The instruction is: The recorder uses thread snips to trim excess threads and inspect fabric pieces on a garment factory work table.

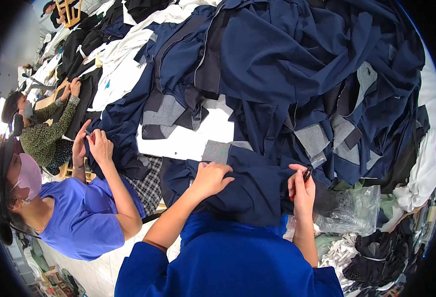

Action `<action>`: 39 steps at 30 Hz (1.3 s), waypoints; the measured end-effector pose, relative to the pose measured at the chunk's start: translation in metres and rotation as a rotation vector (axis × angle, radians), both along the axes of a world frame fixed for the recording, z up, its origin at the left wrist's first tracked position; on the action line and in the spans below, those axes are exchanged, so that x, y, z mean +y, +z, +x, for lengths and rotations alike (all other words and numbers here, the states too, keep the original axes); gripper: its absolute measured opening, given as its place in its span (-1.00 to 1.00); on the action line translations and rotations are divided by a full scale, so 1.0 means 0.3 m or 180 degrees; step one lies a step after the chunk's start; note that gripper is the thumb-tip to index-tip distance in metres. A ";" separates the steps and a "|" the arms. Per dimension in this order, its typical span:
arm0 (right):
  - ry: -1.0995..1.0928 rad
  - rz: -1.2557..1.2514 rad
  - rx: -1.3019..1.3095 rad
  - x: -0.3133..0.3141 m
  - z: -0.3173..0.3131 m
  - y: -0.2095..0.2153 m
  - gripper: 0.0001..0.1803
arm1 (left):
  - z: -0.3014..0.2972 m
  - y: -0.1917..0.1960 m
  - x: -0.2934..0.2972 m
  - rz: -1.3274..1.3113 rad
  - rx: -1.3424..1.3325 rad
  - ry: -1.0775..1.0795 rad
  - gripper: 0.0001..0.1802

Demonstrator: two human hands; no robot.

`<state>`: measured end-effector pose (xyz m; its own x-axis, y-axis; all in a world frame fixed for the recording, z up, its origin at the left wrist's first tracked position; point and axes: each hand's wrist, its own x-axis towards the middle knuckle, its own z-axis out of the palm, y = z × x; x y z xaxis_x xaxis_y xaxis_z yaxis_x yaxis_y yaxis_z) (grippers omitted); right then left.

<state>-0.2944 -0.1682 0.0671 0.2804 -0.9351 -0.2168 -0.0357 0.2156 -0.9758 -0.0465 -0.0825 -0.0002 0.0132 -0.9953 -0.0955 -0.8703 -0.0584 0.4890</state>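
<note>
A navy blue garment [250,185] with grey pocket lining lies bunched on the white table [188,141] right in front of me. My left hand [210,178] rests on it, fingers curled and pressing down on the cloth. My right hand [301,185] pinches a small dark tool [307,174], likely thread snips, at the garment's right edge.
A big heap of navy garments [287,64] covers the table beyond. To my left a person in a blue shirt [81,218] handles another dark piece [116,128], and a second person [44,128] sits further back. Clear plastic bags [352,210] and dark and white fabric [376,252] lie at the right.
</note>
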 end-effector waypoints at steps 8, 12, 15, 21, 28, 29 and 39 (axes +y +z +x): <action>0.0316 -0.0347 0.0410 0.007 -0.004 -0.031 -0.70 | -0.066 0.175 0.093 -0.0534 0.1113 -0.1456 -0.81; 0.1416 -0.1962 0.1681 0.005 0.039 0.000 -0.69 | -0.094 0.161 0.150 -0.0124 0.1262 -0.1898 -0.79; 0.2316 -0.1833 0.2358 0.031 0.036 0.012 -0.74 | -0.089 0.141 0.175 0.0123 0.1348 -0.2048 -0.79; 0.2700 -0.1452 0.1675 0.019 -0.061 0.013 -0.88 | -0.088 0.148 0.158 0.0627 0.2229 -0.0957 -0.83; 0.2796 -0.1078 0.1072 0.002 -0.128 0.123 -0.93 | -0.166 0.139 0.107 -0.0292 0.0955 -0.0870 -0.84; 0.2783 -0.1078 0.1081 0.000 -0.136 0.130 -0.93 | -0.188 0.132 0.098 -0.0376 0.0960 -0.0890 -0.85; 0.1717 -0.0948 0.1176 -0.023 -0.158 0.117 -0.87 | -0.239 0.089 0.078 -0.0306 0.1091 -0.0682 -0.82</action>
<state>-0.3418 -0.1750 0.1023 0.6776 -0.7212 -0.1441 -0.4016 -0.1988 -0.8940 -0.1182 -0.0592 0.0264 -0.2117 -0.9767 0.0353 -0.6436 0.1665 0.7471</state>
